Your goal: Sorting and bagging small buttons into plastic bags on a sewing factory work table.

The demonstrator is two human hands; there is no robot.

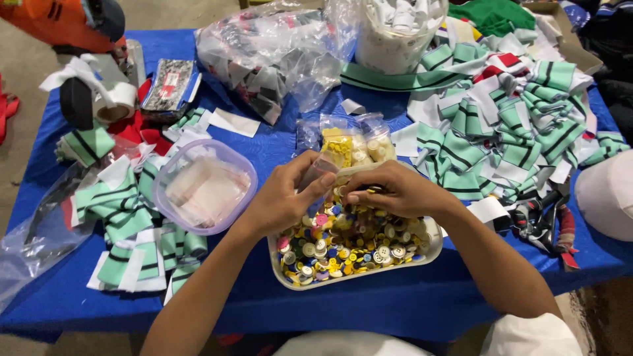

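Around the blue table [277,142] we see green striped fabric pieces [514,125] at its right side, a clear lidded container [203,186] at left, and plastic bags [277,53] behind.

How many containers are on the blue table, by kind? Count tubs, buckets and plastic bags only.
Open tub of mixed buttons, under both hands: 1
Lidded clear tub: 1
White bucket: 1
Large plastic bags: 2
Small button bags: cannot tell
Total countable: 5
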